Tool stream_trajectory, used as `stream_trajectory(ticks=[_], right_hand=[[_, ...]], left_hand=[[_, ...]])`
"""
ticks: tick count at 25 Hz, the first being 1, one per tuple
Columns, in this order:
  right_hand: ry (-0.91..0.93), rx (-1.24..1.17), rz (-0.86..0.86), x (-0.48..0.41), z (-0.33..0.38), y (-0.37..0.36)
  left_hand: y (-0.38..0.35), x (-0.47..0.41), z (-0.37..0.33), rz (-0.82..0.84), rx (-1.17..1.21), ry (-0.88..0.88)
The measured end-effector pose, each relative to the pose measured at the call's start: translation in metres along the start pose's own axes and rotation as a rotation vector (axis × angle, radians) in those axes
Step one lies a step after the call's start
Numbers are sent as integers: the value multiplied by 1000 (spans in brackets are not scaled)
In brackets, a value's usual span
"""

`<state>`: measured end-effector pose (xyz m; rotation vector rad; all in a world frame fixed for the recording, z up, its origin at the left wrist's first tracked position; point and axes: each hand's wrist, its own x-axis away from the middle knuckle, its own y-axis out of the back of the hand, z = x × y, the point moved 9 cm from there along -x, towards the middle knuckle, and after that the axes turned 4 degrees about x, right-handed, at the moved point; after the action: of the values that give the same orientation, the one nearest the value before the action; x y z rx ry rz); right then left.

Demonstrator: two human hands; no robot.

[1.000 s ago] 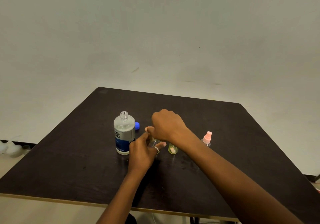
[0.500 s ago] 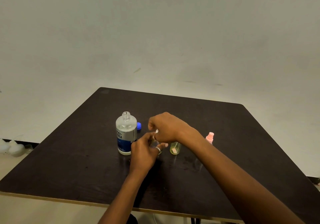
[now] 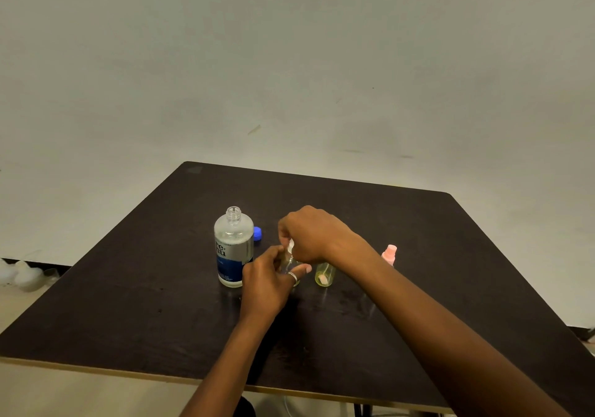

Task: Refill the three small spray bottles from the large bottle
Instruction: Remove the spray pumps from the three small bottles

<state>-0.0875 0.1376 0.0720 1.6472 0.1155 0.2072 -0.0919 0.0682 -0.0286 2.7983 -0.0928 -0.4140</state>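
Note:
The large clear bottle (image 3: 234, 249) with a blue and grey label stands uncapped on the dark table (image 3: 128, 288). Its blue cap (image 3: 257, 233) lies just behind it. My left hand (image 3: 269, 283) grips a small clear spray bottle (image 3: 287, 263), mostly hidden between my hands. My right hand (image 3: 314, 234) pinches that bottle's white spray top (image 3: 290, 246) from above. A small yellowish bottle (image 3: 325, 275) stands to the right, its top hidden by my wrist. A pink-topped spray bottle (image 3: 389, 254) peeks out behind my right forearm.
A plain wall rises behind the table. The table's light front edge (image 3: 96, 370) runs near me. White crumpled material (image 3: 19, 273) lies on the floor at the far left.
My right hand has lowered slightly onto the small bottle's top and its white spray top now shows between my fingers. The left hand keeps its grip in place.

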Motion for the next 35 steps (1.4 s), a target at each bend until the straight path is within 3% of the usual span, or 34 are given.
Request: stream_trajectory(ticks=[3,8,18,21,26,32,35], right_hand=[[-2,-14,23,-2,-2,-2],[-127,56,-100,-2,-9,4],[71,-80,80,-5,4,-6],[60,-97,61,-7,2,-7],[-79,70,-51,-5,-8,-5],[43,-44,67,-7,-2,-9],[74,-70,24,-2,-6,12]], left_hand=[[0,1,-2,1,1,1],[0,0,-2,-2,-36,11],[0,0,2,-3,6,-11],[0,0,1,-2,8,3],[0,0,2,-6,-15,-6],[1,1,1,0,1,12],[1,0,2,-9,24,13]])
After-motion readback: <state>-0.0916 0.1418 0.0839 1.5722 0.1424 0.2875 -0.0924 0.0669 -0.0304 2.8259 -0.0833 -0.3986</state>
